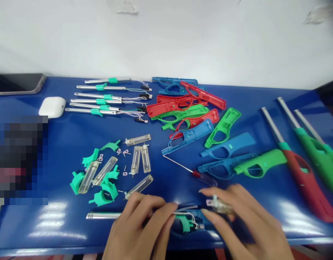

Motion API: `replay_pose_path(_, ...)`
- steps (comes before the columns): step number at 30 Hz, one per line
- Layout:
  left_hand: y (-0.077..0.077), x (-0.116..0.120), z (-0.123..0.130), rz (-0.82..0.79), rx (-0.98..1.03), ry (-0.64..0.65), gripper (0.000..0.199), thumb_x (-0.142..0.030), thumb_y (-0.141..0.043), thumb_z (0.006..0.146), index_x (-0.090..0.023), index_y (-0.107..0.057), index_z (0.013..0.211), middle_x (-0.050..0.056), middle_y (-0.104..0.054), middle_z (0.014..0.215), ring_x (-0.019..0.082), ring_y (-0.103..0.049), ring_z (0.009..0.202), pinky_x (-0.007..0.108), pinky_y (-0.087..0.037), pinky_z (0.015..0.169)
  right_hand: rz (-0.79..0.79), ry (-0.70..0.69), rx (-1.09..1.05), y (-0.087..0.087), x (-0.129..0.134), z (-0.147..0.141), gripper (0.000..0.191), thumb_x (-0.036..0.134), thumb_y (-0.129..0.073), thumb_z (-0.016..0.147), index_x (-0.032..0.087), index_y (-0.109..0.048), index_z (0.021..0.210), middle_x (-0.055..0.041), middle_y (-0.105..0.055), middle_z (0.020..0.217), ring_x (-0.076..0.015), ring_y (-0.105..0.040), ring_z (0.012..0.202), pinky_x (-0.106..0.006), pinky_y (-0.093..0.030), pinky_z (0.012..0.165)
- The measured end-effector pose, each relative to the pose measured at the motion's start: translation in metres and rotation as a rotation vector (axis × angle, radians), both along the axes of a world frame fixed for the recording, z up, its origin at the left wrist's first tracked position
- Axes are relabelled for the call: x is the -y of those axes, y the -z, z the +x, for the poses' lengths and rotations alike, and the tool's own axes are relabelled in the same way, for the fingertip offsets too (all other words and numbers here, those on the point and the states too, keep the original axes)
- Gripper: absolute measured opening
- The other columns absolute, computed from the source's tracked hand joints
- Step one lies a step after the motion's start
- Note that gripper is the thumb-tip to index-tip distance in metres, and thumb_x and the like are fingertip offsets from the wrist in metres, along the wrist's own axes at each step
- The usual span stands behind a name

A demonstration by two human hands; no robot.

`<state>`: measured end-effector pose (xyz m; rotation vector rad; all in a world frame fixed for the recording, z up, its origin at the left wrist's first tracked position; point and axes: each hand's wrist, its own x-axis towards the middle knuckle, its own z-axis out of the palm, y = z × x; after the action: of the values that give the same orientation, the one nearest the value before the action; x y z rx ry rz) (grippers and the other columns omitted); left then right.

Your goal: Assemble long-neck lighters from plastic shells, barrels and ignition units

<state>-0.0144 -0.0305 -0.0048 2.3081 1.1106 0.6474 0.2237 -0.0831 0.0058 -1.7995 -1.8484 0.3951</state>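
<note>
Near the front edge lies a blue lighter half-shell (200, 215) with a metal barrel (103, 216) sticking out to the left. Over it, my left hand (141, 227) is closed, its fingertips pinching the white wires (184, 213) and covering part of the barrel. A teal trigger (185, 223) sits in the shell just right of those fingertips. My right hand (247, 220) holds a clear fuel tank (223, 207) between thumb and fingers, above the shell's right end. A small pale clip (210, 203) shows at the tank's valve end.
Several clear tanks (146, 159) and teal triggers (104, 193) lie left of centre. Barrels with wires (101, 97) are lined up behind, beside coloured half-shells (179, 104). A screwdriver (204, 177) lies mid-table. Assembled lighters (307, 180) rest at right; a white case (52, 107) and phone (17, 83) at left.
</note>
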Motion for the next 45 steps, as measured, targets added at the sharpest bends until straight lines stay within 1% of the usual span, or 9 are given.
replay_pose_path(5, 0.007, 0.002, 0.000, 0.072, -0.105, 0.087, 0.032, -0.010, -0.057, 0.101, -0.022, -0.069, 0.128, 0.007, -0.073, 0.106, 0.020, -0.067, 0.088, 0.032, -0.065, 0.072, 0.026, -0.157, 0.089, 0.004, -0.005, 0.004, 0.026, 0.034, -0.054, 0.110, 0.029, -0.078, 0.105, 0.0037, -0.074, 0.075, -0.0165, -0.069, 0.064, -0.032, -0.055, 0.070)
replay_pose_path(13, 0.006, 0.000, 0.015, 0.038, -0.100, 0.142, 0.032, -0.011, -0.051, 0.103, -0.019, -0.071, 0.127, 0.009, -0.073, 0.112, 0.024, -0.065, 0.091, 0.037, -0.063, 0.074, 0.029, -0.124, -0.010, -0.001, -0.011, -0.002, 0.029, 0.024, -0.054, 0.107, 0.026, -0.072, 0.084, 0.0045, -0.069, 0.069, -0.0143, -0.064, 0.060, -0.028, -0.053, 0.062)
replay_pose_path(16, 0.007, 0.000, 0.016, -0.019, -0.082, 0.167, 0.038, -0.004, -0.048, 0.099, -0.023, -0.074, 0.120, 0.005, -0.076, 0.108, 0.022, -0.065, 0.087, 0.035, -0.060, 0.074, 0.034, -0.103, -0.027, -0.002, -0.008, -0.003, 0.024, 0.024, -0.057, 0.106, 0.026, -0.072, 0.087, 0.0050, -0.071, 0.071, -0.0141, -0.065, 0.059, -0.028, -0.054, 0.063)
replay_pose_path(18, 0.009, 0.001, 0.014, -0.040, -0.078, 0.170, 0.039, -0.004, -0.048, 0.099, -0.024, -0.074, 0.120, 0.004, -0.077, 0.109, 0.022, -0.066, 0.090, 0.036, -0.059, 0.080, 0.043, -0.085, 0.012, -0.001, -0.004, -0.002, 0.017, 0.034, -0.060, 0.107, 0.027, -0.072, 0.098, 0.0039, -0.076, 0.079, -0.0161, -0.071, 0.065, -0.031, -0.057, 0.070)
replay_pose_path(21, 0.011, 0.003, 0.010, -0.061, -0.078, 0.195, 0.036, -0.007, -0.049, 0.102, -0.024, -0.073, 0.123, 0.002, -0.076, 0.121, 0.023, -0.067, 0.100, 0.038, -0.056, 0.090, 0.061, -0.046, 0.118, 0.000, 0.004, 0.001, 0.027, 0.049, -0.054, 0.109, 0.026, -0.068, 0.112, 0.0012, -0.082, 0.092, -0.0212, -0.079, 0.079, -0.036, -0.058, 0.079)
replay_pose_path(23, 0.012, 0.004, 0.009, -0.074, -0.086, 0.214, 0.037, -0.008, -0.048, 0.104, -0.024, -0.072, 0.126, 0.001, -0.076, 0.126, 0.022, -0.067, 0.103, 0.037, -0.054, 0.092, 0.049, -0.030, 0.138, 0.000, 0.007, 0.003, 0.027, 0.049, -0.048, 0.111, 0.026, -0.064, 0.109, 0.0017, -0.083, 0.092, -0.0216, -0.079, 0.083, -0.035, -0.057, 0.079)
replay_pose_path(26, 0.010, 0.004, 0.013, -0.017, -0.071, 0.187, 0.036, -0.010, -0.045, 0.107, -0.023, -0.072, 0.127, 0.000, -0.078, 0.118, 0.019, -0.067, 0.096, 0.035, -0.053, 0.090, 0.009, -0.053, 0.084, 0.000, 0.005, 0.002, 0.025, 0.044, -0.045, 0.113, 0.028, -0.060, 0.101, 0.0047, -0.078, 0.083, -0.0182, -0.076, 0.076, -0.033, -0.055, 0.077)
replay_pose_path(32, 0.004, 0.001, 0.027, 0.126, 0.019, 0.056, 0.038, -0.015, -0.040, 0.112, -0.021, -0.077, 0.106, -0.001, -0.077, 0.092, 0.016, -0.066, 0.079, 0.031, -0.050, 0.079, -0.031, -0.088, 0.003, 0.000, 0.001, -0.001, 0.023, 0.041, -0.047, 0.114, 0.027, -0.058, 0.098, 0.0059, -0.074, 0.081, -0.0157, -0.071, 0.071, -0.032, -0.050, 0.076)
replay_pose_path(45, 0.003, -0.003, 0.036, 0.146, 0.042, 0.051, 0.039, -0.014, -0.042, 0.112, -0.021, -0.078, 0.099, -0.002, -0.077, 0.087, 0.014, -0.064, 0.075, 0.029, -0.047, 0.081, -0.042, -0.094, -0.032, 0.001, 0.001, -0.003, 0.025, 0.040, -0.047, 0.114, 0.027, -0.058, 0.097, 0.0071, -0.072, 0.081, -0.0141, -0.066, 0.069, -0.030, -0.047, 0.077)
